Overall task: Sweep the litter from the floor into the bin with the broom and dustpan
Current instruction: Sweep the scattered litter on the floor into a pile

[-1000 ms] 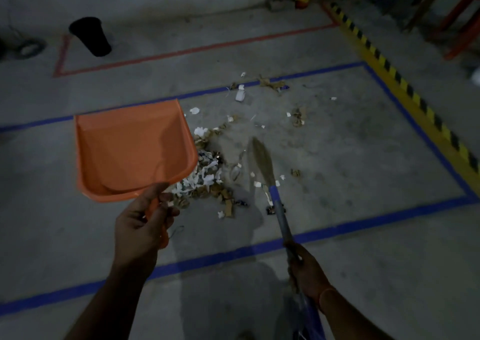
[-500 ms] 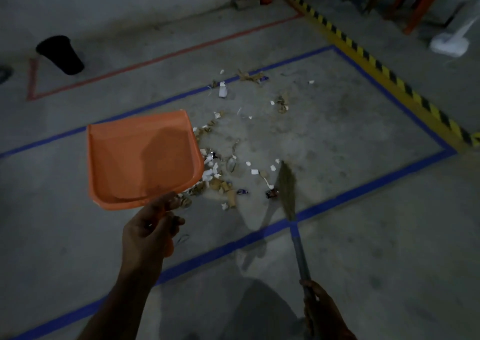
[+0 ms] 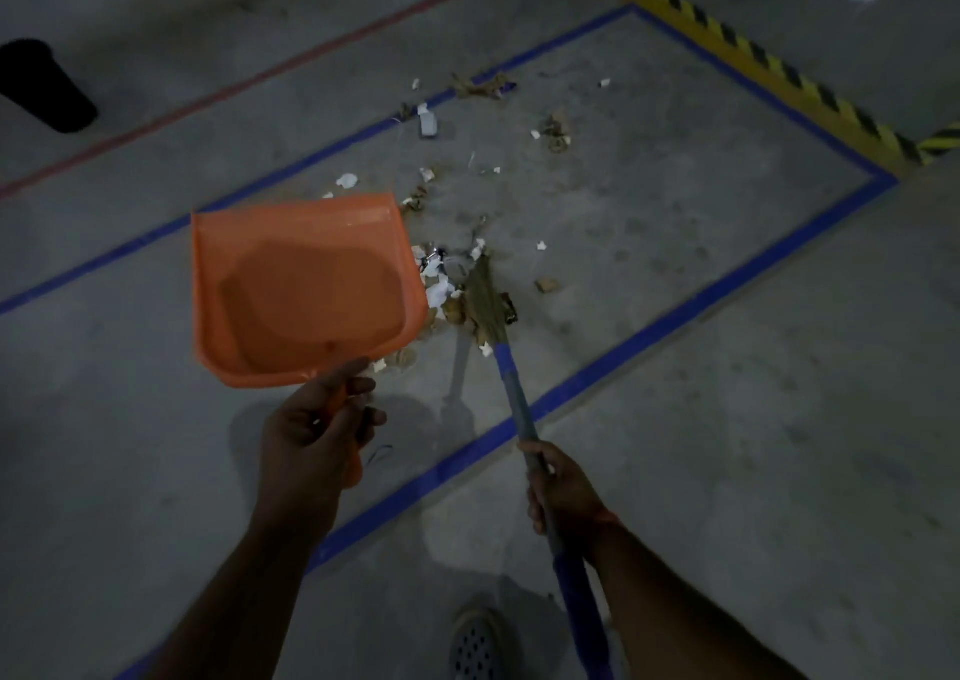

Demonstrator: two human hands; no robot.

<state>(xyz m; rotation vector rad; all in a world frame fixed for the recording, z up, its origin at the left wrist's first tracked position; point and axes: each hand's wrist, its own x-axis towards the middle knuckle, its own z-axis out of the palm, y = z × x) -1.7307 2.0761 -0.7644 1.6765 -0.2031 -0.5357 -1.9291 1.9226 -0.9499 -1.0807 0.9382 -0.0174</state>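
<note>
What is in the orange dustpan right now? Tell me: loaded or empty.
Empty. The dustpan shows only bare orange plastic and a shadow; the litter lies on the floor beside its right edge.

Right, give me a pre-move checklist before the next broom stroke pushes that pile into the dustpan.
1. Dustpan grip: left hand holds the orange dustpan by its handle. Ok.
2. Broom grip: right hand grips the broom shaft. Ok.
3. Bristles at the litter pile: head sits in the scraps just right of the pan. Ok.
4. Pan's open edge facing the pile: it points away from the person, while the pile lies along the side wall. Not ok.
5. Pan lip flat on the floor: cannot tell.
6. Bin located: dark container at far left, beyond the red line. Ok.
</note>
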